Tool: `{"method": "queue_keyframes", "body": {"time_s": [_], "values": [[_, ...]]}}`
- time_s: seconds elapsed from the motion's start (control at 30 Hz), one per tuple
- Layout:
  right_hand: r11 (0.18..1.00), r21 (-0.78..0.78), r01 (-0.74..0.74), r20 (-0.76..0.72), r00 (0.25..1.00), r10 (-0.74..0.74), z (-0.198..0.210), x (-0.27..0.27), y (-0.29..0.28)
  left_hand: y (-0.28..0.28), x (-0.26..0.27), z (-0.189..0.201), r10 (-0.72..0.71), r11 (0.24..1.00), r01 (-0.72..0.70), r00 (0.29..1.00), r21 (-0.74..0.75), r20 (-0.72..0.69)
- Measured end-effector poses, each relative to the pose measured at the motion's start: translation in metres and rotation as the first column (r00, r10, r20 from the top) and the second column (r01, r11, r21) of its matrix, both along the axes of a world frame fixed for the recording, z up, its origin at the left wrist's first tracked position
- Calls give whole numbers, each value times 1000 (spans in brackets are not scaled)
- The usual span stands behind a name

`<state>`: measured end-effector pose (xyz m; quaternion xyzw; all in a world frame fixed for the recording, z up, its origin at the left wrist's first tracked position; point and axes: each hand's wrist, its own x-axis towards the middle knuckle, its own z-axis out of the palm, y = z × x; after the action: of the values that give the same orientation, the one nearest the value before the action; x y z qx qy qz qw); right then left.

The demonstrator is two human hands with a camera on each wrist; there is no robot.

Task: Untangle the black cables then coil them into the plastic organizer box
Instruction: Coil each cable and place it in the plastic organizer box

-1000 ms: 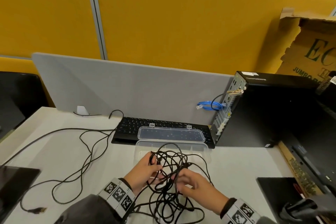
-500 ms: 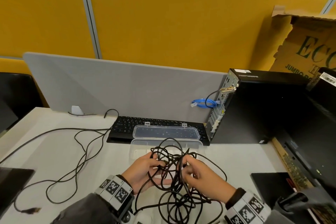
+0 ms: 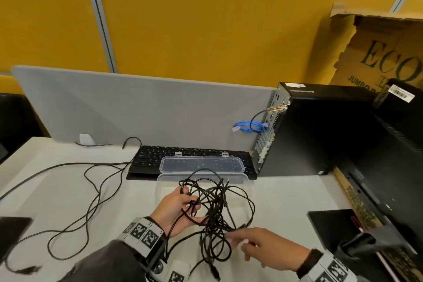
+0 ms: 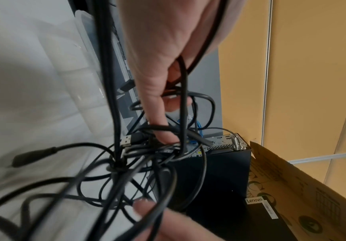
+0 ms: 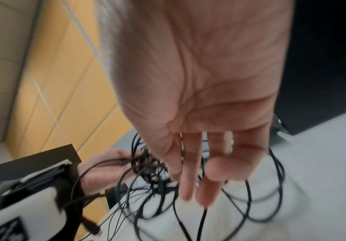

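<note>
A tangle of black cables [image 3: 212, 208] hangs over the white table in front of the clear plastic organizer box [image 3: 238, 181], whose lid [image 3: 201, 163] leans open on the keyboard. My left hand [image 3: 191, 206] grips the upper left of the tangle, with loops round its fingers [image 4: 157, 114] and a USB plug [image 4: 126, 141] beside them. My right hand [image 3: 238, 244] is low and to the right, fingers [image 5: 188, 179] straight and spread, tips by the lower strands [image 5: 157, 171] and holding nothing. The left hand [image 5: 106, 166] shows there too.
A black keyboard [image 3: 146, 158] lies behind the box against a grey divider [image 3: 137, 110]. A black computer tower [image 3: 320, 133] with a blue network cable [image 3: 247, 127] stands right, cardboard [image 3: 377, 52] behind it. Another long black cable [image 3: 91, 190] trails across the table's left.
My right hand has let go of the tangle, moved down and right, and opened. The left hand keeps holding the tangle up.
</note>
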<state>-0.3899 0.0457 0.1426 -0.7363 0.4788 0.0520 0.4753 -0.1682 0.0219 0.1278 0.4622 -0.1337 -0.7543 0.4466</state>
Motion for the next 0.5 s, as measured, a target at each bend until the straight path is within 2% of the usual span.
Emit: {"method": "queue_keyframes", "body": {"time_s": [0.13, 0.3, 0.4, 0.5], "values": [[980, -8, 200, 162, 967, -197, -16, 14, 8, 0, -3, -3, 20, 1000, -19, 998, 15, -56], [933, 82, 350, 361, 862, -355, -18, 25, 7, -2, -5, -1, 34, 999, -34, 995, 2, -89], [928, 143, 343, 408, 834, -371, -13, 26, 2, 0, -3, 2, 41, 999, -42, 997, -13, -67], [961, -11, 276, 334, 907, -257, -2, 23, -2, 5, 6, 8, -23, 999, 24, 999, -37, 36]]}}
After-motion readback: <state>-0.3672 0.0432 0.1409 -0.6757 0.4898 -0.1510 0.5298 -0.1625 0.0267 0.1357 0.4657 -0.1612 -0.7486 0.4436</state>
